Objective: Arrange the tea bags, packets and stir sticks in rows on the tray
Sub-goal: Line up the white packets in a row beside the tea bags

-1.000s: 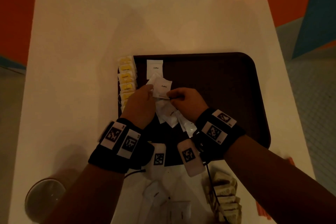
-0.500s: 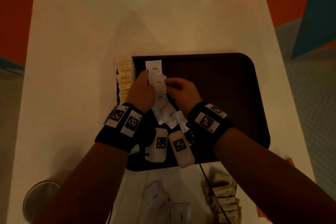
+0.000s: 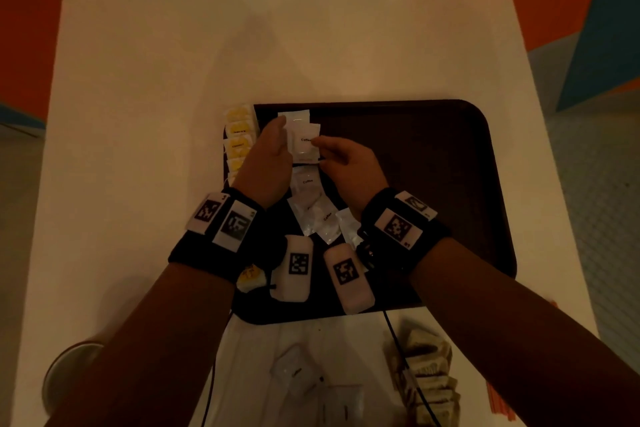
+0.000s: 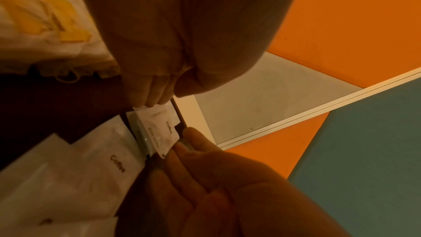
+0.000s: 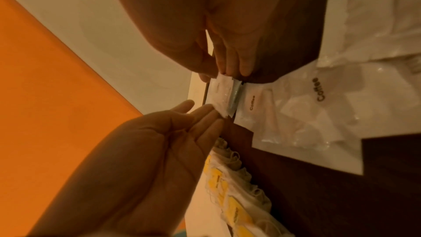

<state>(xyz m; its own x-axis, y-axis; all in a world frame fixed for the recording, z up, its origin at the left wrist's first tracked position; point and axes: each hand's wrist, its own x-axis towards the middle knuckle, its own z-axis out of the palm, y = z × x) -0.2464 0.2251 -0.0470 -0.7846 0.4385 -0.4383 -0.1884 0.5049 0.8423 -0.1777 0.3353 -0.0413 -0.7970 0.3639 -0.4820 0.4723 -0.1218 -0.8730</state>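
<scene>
- At the far left end of a dark brown tray point(image 3: 433, 184) on a white table point(image 3: 173, 80), two hands meet over a white packet printed "Coffee" point(image 3: 305, 146).
- The left hand point(image 3: 268, 156) has its fingers straight and close together, their tips touching the packet's left edge; the right wrist view shows the palm open.
- The right hand point(image 3: 346, 163) pinches the packet's right edge between thumb and curled fingertips point(image 4: 182, 146).
- The held packet partly overlaps another white packet point(image 3: 294, 116) lying flat near the tray's far rim.
- Toward the person, more coffee packets point(image 3: 313, 215) trail down the tray, the nearer ones overlapping at loose angles.
- Yellow-tagged tea bags point(image 3: 239, 142) stand in a column along the tray's left edge, just beside the left hand.
- One yellow-tagged tea bag point(image 3: 251, 276) peeks out beneath the left wrist.
- On the table in front of the tray lie further white packets point(image 3: 298, 371), a heap of pale tea bags point(image 3: 429, 381) and, at the right edge, orange stir sticks point(image 3: 498, 402).
- A round metal cup point(image 3: 65, 374) sits at the near left corner.
</scene>
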